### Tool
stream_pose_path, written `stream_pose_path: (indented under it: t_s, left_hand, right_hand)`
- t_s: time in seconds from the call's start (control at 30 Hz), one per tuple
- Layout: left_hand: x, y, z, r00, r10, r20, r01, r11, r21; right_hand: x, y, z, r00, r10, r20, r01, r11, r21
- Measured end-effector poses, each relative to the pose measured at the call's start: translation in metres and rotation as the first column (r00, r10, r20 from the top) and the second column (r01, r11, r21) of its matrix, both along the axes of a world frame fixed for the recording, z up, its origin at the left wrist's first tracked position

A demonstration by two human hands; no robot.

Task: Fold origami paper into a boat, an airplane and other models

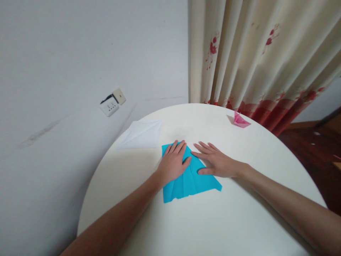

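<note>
A sheet of blue paper with creases and a ragged near edge lies flat on the white round table. Its right side slants down to a small bent corner. My left hand rests palm down on the paper's upper left part, fingers stretched out toward the far edge. Along the slanted right edge lies my right hand, fingers spread, with the thumb and index fingertip touching the paper and the other fingers over the table. Part of the paper is hidden under my left hand.
A white folded sheet lies at the table's far left. Near the far right edge stands a pink paper boat. A wall with a socket borders the left side, and a flowered curtain hangs behind the table.
</note>
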State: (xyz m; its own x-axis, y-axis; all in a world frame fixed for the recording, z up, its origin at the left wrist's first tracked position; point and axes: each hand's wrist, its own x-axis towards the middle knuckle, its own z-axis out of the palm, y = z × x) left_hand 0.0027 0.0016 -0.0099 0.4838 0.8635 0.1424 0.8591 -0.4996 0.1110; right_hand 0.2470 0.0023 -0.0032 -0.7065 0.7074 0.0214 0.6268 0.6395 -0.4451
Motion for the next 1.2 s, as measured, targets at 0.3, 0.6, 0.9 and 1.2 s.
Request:
stream_pose_path:
  t_s: [0.3,0.6,0.9,1.2]
  left_hand:
    - [-0.0018,0.0019,-0.0018,0.999,0.008,0.037,-0.009,1.0,0.03]
    - [0.0003,0.0023,0.0057,0.998,-0.009,0.061,0.006,0.999,0.05]
    - [-0.0018,0.0044,0.0005,0.999,0.007,0.033,-0.008,1.0,0.012]
    - [-0.0018,0.0066,-0.0017,0.999,0.05,-0.01,-0.05,0.998,-0.031]
  right_hand:
    - [0.0005,-0.0014,-0.001,1.0,0.008,0.004,-0.008,1.0,0.016]
    - [-0.0001,-0.0015,0.0009,1.0,0.008,0.008,-0.008,1.0,0.011]
    - [0.0003,-0.0022,0.0005,1.0,0.006,0.001,-0.006,1.0,0.015]
    - [0.0001,-0.0027,0.0026,1.0,0.005,0.012,-0.006,1.0,0.01]
